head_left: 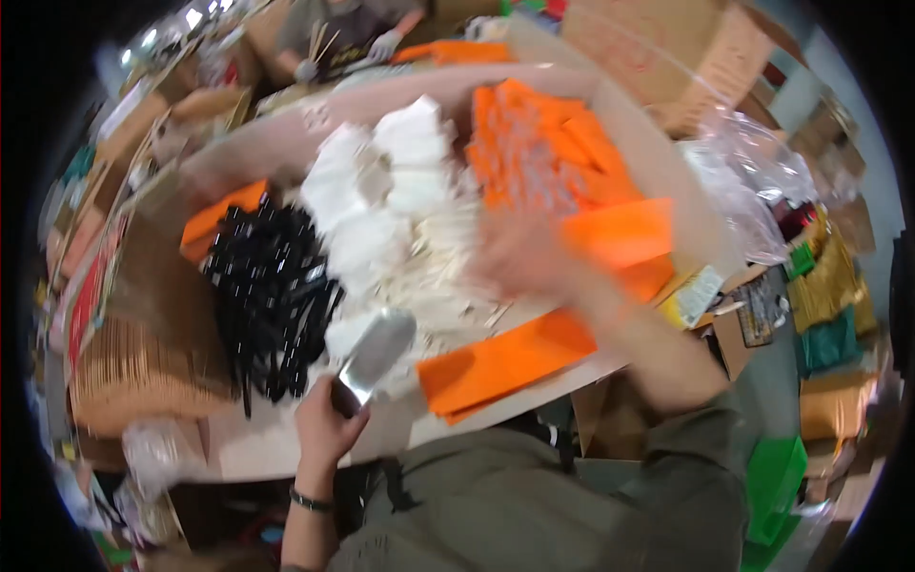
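Observation:
My left hand [329, 419] is closed around the lower end of a flat, shiny silver-grey object [383, 351] with a rounded top; its exact kind is unclear. The object slants up to the right at the front of the tabletop. My right hand [519, 255] is smeared by motion over the right side of a heap of small cream-white pieces [443, 253], so its fingers do not show clearly. Beside it lie folded orange sheets [620, 234], and another long orange piece [510, 367] lies below my right forearm.
Black strap-like pieces [272, 296] are heaped at left, by a stack of brown cardboard [148, 381]. White bundles [367, 181] and a pile of orange packets [543, 143] fill the back. A raised cardboard wall [658, 124] edges the table. Across it, a gloved co-worker [348, 38] holds thin sticks.

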A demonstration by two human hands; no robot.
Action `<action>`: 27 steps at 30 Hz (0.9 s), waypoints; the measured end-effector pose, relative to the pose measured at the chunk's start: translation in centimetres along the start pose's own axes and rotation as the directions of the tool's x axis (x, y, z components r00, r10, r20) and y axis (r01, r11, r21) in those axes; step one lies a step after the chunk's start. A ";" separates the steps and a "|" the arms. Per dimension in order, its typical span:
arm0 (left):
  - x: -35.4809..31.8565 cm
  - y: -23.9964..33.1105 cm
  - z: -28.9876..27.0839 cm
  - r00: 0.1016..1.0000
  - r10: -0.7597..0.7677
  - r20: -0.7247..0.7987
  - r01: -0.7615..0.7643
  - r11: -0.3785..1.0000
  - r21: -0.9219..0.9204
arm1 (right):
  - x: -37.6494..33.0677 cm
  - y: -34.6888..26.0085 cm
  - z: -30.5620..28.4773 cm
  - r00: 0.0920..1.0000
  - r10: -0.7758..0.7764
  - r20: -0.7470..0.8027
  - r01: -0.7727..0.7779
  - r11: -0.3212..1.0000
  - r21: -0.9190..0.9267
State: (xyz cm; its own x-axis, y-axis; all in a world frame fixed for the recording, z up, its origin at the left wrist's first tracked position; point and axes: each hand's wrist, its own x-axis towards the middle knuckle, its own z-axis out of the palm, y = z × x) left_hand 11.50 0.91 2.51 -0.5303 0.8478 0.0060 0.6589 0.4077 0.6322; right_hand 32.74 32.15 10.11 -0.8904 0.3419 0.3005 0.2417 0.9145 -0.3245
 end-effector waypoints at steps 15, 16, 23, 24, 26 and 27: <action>-2.8 1.3 1.7 0.900 -0.121 0.418 0.251 0.929 -0.273 | -6.1 -10.7 10.0 0.970 -0.045 0.238 0.020 0.994 0.104; -3.4 0.7 1.4 0.934 -0.246 0.259 0.297 0.937 -0.183 | -5.6 -10.9 10.4 0.970 -0.040 0.240 0.015 0.994 0.105; -5.5 -2.3 2.7 1.000 0.001 0.000 -0.001 0.999 0.041 | -4.9 -11.9 13.3 0.937 0.232 0.260 -0.250 0.968 0.038; -5.4 -2.4 2.2 1.000 0.003 -0.009 -0.002 0.999 0.040 | -4.5 -11.6 13.0 0.887 0.287 0.363 -0.349 0.930 0.117; -5.5 -2.1 0.6 0.984 0.041 0.171 -0.067 0.987 0.146 | -4.5 -11.5 13.3 0.823 0.327 0.465 -0.447 0.877 0.175; -5.5 -1.9 -0.1 0.965 0.050 0.258 -0.095 0.982 0.163 | -4.7 -11.7 13.8 0.868 0.318 0.381 -0.410 0.893 0.189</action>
State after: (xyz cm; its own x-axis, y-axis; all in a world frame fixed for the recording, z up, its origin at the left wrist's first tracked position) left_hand 13.12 -4.61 1.32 -0.3409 0.9259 -0.1625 0.7840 0.3754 0.4943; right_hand 28.83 16.84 0.13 -0.8433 0.5048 -0.1843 0.5075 0.6353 -0.5821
